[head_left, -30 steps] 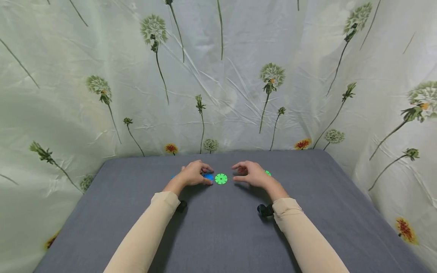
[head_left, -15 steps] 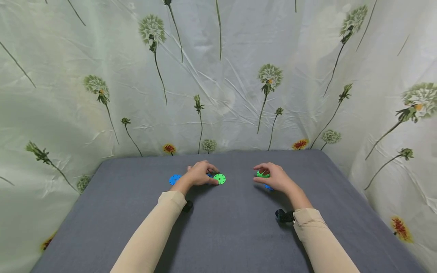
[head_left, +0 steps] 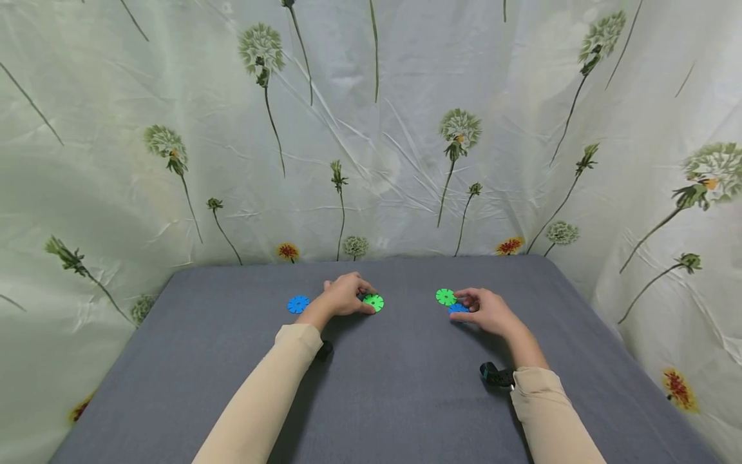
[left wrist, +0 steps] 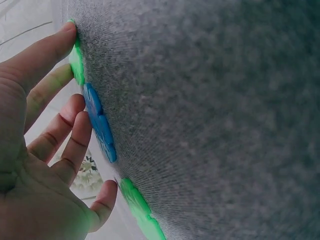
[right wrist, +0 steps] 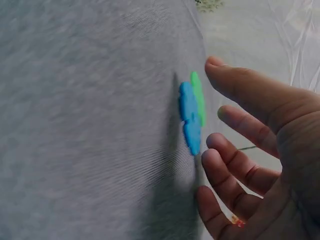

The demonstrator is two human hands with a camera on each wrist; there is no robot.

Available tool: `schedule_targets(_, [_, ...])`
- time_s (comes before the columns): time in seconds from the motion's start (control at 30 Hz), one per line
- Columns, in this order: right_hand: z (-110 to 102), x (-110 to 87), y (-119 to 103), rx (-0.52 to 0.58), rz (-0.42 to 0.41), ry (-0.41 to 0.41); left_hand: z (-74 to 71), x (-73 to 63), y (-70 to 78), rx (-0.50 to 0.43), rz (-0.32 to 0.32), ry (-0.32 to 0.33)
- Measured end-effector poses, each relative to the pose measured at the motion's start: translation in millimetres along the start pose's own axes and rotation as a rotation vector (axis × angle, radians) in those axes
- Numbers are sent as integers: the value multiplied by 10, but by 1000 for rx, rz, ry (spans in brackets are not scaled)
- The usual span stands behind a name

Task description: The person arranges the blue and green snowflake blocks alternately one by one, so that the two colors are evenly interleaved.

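Observation:
My left hand [head_left: 346, 295] holds a green slotted disc [head_left: 373, 303] by its edges between thumb and index finger. A blue slotted disc [left wrist: 100, 122] lies right beside that one, with my other left fingers bent close to it. Another green disc [left wrist: 140, 207] shows near my little finger in the left wrist view; the hand hides it in the head view. My right hand [head_left: 488, 312] is spread loosely around a blue disc [right wrist: 189, 117], thumb and fingers apart. Partly behind this blue disc sits a green disc [head_left: 446, 296], near the right fingertips.
One more blue disc [head_left: 298, 305] lies left of my left wrist. Grey cloth [head_left: 382, 386] covers the table, and a flower-printed curtain [head_left: 400, 129] hangs along its far edge. Each wrist carries a small black camera [head_left: 495, 374].
My right hand has moved right, from beside the middle green disc to the blue disc on the right. My left hand has shifted slightly right, from a blue disc onto the green one.

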State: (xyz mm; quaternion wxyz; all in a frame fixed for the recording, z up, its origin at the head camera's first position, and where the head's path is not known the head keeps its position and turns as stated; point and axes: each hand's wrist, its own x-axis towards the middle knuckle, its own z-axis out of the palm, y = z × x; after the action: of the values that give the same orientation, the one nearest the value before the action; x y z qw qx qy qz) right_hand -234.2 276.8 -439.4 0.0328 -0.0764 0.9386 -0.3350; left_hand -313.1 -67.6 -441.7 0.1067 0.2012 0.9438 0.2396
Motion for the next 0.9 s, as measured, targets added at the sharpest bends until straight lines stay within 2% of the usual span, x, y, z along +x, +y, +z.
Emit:
schedule_targets(0.5, [24, -60, 125, 44, 28, 29, -6, -10, 23, -13, -24, 11])
schedule_targets(0.9, [59, -34, 169, 9, 76, 62, 17, -4, 12, -20, -27, 16])
